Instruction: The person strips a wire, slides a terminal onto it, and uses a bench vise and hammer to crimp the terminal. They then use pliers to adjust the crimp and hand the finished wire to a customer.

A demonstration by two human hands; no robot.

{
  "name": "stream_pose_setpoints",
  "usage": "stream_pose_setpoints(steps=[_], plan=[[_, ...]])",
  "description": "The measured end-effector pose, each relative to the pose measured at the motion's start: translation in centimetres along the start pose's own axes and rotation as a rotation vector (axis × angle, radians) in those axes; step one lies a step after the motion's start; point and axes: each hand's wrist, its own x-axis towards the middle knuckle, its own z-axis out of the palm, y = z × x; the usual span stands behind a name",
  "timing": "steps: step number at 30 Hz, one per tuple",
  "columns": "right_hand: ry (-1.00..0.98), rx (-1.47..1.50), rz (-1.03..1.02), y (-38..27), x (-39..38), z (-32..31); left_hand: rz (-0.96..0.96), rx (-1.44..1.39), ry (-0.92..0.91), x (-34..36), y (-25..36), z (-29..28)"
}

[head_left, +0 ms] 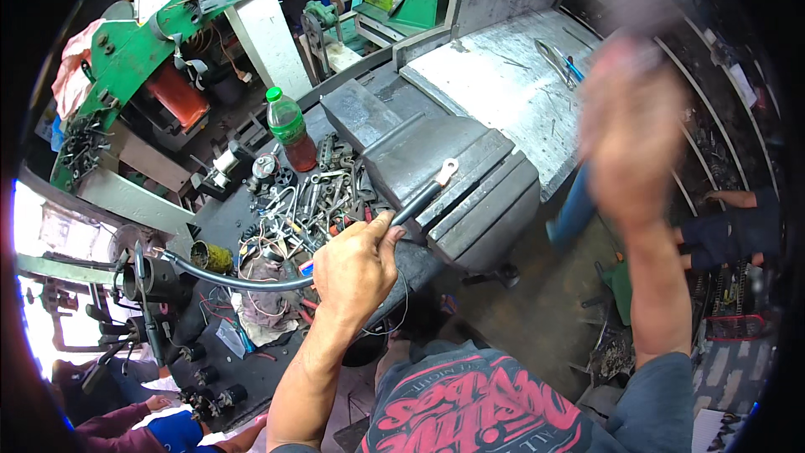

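Observation:
My left hand (356, 273) is closed round a thick black cable (243, 283). A copper ring lug (449, 169) caps the cable's near end and lies over the top of a large steel bench vise (474, 193); the other end curves off to the left. My right hand (633, 134) is raised to the right of the vise, smeared by motion. From below its fist sticks out the blue handle (573, 210) of what looks like a hammer, its head only a grey blur above the hand.
Left of the vise, the dark bench holds a pile of sockets and wrenches (335, 189), a green-capped bottle (289, 130) and a rag (264, 315). Pliers (553, 59) lie on a metal plate (495, 75) behind. A green press frame (126, 59) stands far left. Other people are at both sides.

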Motion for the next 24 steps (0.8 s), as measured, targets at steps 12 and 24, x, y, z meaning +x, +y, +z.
stream_pose_setpoints(steps=[12,24], plan=[[-0.261,-0.396,-0.178,3.8,-2.9,1.4,0.002,-0.018,0.007,0.5,-0.4,-0.1],[-0.459,0.068,0.115,2.5,-11.2,8.5,-0.394,-0.702,0.315,-5.3,-2.8,-11.9]])
